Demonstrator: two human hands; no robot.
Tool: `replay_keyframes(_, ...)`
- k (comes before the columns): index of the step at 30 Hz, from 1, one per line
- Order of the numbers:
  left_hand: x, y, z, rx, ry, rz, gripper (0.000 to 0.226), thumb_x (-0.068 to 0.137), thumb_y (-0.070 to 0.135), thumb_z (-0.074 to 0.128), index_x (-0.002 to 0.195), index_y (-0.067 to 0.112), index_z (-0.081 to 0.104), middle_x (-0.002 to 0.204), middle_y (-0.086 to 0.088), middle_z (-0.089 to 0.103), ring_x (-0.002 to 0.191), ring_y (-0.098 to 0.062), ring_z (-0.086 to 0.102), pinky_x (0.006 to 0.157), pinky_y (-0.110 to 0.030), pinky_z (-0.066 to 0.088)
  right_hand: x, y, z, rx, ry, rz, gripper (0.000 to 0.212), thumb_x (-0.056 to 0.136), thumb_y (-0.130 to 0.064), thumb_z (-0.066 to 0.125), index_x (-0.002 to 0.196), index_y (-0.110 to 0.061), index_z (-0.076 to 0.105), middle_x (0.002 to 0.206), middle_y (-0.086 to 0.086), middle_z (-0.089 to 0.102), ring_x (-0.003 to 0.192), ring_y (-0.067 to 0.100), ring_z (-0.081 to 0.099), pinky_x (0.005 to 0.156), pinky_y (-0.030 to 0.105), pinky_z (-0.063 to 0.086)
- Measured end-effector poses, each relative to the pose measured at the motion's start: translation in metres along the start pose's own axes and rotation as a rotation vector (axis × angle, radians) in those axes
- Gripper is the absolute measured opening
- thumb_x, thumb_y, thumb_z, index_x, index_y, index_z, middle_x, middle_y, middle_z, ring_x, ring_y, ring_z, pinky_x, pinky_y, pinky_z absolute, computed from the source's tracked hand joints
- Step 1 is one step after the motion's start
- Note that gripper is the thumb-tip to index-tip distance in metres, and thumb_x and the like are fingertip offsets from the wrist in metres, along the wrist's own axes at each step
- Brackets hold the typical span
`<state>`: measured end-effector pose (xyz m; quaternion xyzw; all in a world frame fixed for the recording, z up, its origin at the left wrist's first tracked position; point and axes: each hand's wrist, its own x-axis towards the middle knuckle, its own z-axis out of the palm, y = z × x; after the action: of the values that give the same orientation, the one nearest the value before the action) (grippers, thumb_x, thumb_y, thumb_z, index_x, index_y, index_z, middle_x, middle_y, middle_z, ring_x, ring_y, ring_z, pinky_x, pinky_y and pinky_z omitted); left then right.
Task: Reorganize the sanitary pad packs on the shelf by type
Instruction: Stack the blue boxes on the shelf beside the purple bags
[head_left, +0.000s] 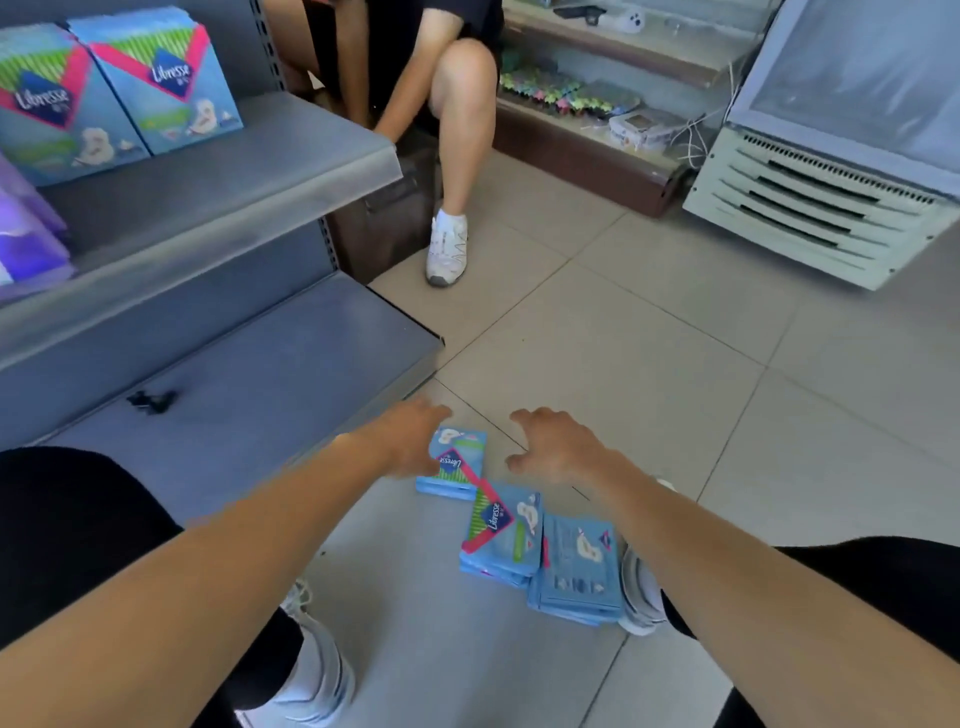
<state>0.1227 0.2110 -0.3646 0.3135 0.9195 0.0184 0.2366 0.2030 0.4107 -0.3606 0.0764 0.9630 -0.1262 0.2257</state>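
Three low stacks of blue Libresse pad packs lie on the floor tiles in front of me: a far stack (457, 462), a middle stack (501, 530) and a near stack (579, 571) lying back side up. My left hand (410, 441) hovers with relaxed fingers over the left edge of the far stack. My right hand (556, 447) is spread open just right of it, holding nothing. On the upper shelf (249, 171) two blue Libresse packs (166, 78) stand upright, with purple packs (26, 239) at the far left.
The lower shelf (270, 384) holds only a small black clip (150, 401). A person crouches behind the shelf end, one white shoe (447, 249) on the floor. A white freezer (831, 156) and a low display case (597, 104) stand at the back right.
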Motion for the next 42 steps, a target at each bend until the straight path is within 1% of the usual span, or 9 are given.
replay_keyframes(3, 0.015, 0.002, 0.042, -0.009, -0.069, 0.014, 0.089, 0.073, 0.04, 0.077, 0.147, 0.026, 0.028, 0.146, -0.003, 0.034, 0.13, -0.027, 0.04, 0.101, -0.04, 0.044, 0.009, 0.012, 0.039, 0.014, -0.06, 0.022, 0.071, 0.083, -0.048, 0.062, 0.143, -0.018, 0.036, 0.135, 0.009, 0.047, 0.124, 0.029, 0.045, 0.097, 0.043, 0.044)
replay_keyframes(10, 0.041, 0.031, 0.114, 0.001, -0.232, 0.076, 0.125, 0.068, 0.05, 0.081, 0.153, 0.031, -0.007, 0.161, -0.012, -0.013, 0.149, -0.032, -0.001, 0.113, -0.046, 0.031, 0.009, 0.063, 0.105, -0.086, -0.224, 0.112, 0.094, 0.067, -0.06, 0.073, 0.142, -0.023, 0.033, 0.132, 0.004, 0.047, 0.124, 0.028, 0.043, 0.096, 0.042, 0.042)
replay_keyframes(16, 0.068, 0.051, 0.14, -0.037, -0.258, 0.058, 0.123, 0.067, 0.051, 0.081, 0.154, 0.031, -0.005, 0.159, -0.016, -0.017, 0.147, -0.041, -0.001, 0.112, -0.049, 0.031, -0.005, 0.097, 0.142, 0.055, -0.311, 0.304, 0.123, 0.06, -0.065, 0.077, 0.153, -0.027, 0.007, 0.156, 0.01, 0.013, 0.141, 0.038, 0.021, 0.109, 0.045, 0.032)
replay_keyframes(19, 0.078, 0.053, 0.153, -0.148, -0.261, -0.05, 0.107, 0.075, 0.055, 0.074, 0.153, 0.035, 0.003, 0.159, -0.015, -0.016, 0.144, -0.045, 0.014, 0.11, -0.049, 0.035, -0.003, 0.1, 0.155, 0.225, -0.303, 0.384, 0.128, 0.059, -0.06, 0.082, 0.154, -0.026, 0.002, 0.156, 0.011, 0.002, 0.14, 0.036, 0.028, 0.101, 0.041, 0.048)
replay_keyframes(22, 0.082, 0.054, 0.162, -0.251, -0.258, -0.098, 0.109, 0.075, 0.044, 0.079, 0.154, 0.034, 0.003, 0.157, -0.017, 0.002, 0.136, -0.037, 0.037, 0.104, -0.041, 0.044, 0.001, 0.102, 0.158, 0.287, -0.293, 0.39, 0.112, 0.06, -0.048, 0.085, 0.147, -0.022, 0.02, 0.143, 0.011, 0.017, 0.119, 0.032, 0.05, 0.078, 0.037, 0.06)
replay_keyframes(27, 0.079, 0.048, 0.165, -0.374, -0.271, -0.139, 0.116, 0.066, 0.029, 0.088, 0.153, 0.027, 0.011, 0.136, -0.015, 0.042, 0.121, -0.031, 0.051, 0.095, -0.037, 0.049, 0.003, 0.104, 0.159, 0.225, -0.222, 0.379, 0.092, 0.062, -0.042, 0.086, 0.131, -0.016, 0.031, 0.13, 0.01, 0.032, 0.113, 0.031, 0.051, 0.087, 0.039, 0.054)
replay_keyframes(36, 0.079, 0.046, 0.155, -0.487, -0.24, -0.144, 0.091, 0.071, 0.018, 0.084, 0.142, 0.029, 0.028, 0.114, -0.006, 0.054, 0.104, -0.022, 0.057, 0.075, -0.03, 0.052, -0.004, 0.116, 0.154, 0.292, -0.11, 0.376, 0.069, 0.069, -0.03, 0.084, 0.12, -0.016, 0.039, 0.114, 0.008, 0.046, 0.103, 0.028, 0.051, 0.081, 0.036, 0.05)
replay_keyframes(40, 0.076, 0.043, 0.145, -0.614, -0.22, -0.151, 0.084, 0.076, 0.009, 0.079, 0.142, 0.027, 0.029, 0.106, -0.003, 0.055, 0.095, -0.02, 0.058, 0.07, -0.027, 0.05, -0.009, 0.124, 0.141, 0.606, -0.069, 0.377, 0.047, 0.075, -0.017, 0.078, 0.116, -0.017, 0.054, 0.091, 0.0, 0.056, 0.08, 0.017, 0.055, 0.06, 0.024, 0.046)
replay_keyframes(42, 0.071, 0.036, 0.138, -0.655, -0.2, -0.148, 0.077, 0.077, 0.007, 0.078, 0.137, 0.026, 0.034, 0.107, -0.002, 0.056, 0.097, -0.02, 0.059, 0.073, -0.027, 0.05, -0.014, 0.126, 0.126, 0.722, -0.058, 0.325, 0.038, 0.076, -0.012, 0.079, 0.11, -0.016, 0.062, 0.087, -0.003, 0.059, 0.076, 0.014, 0.058, 0.062, 0.022, 0.048)
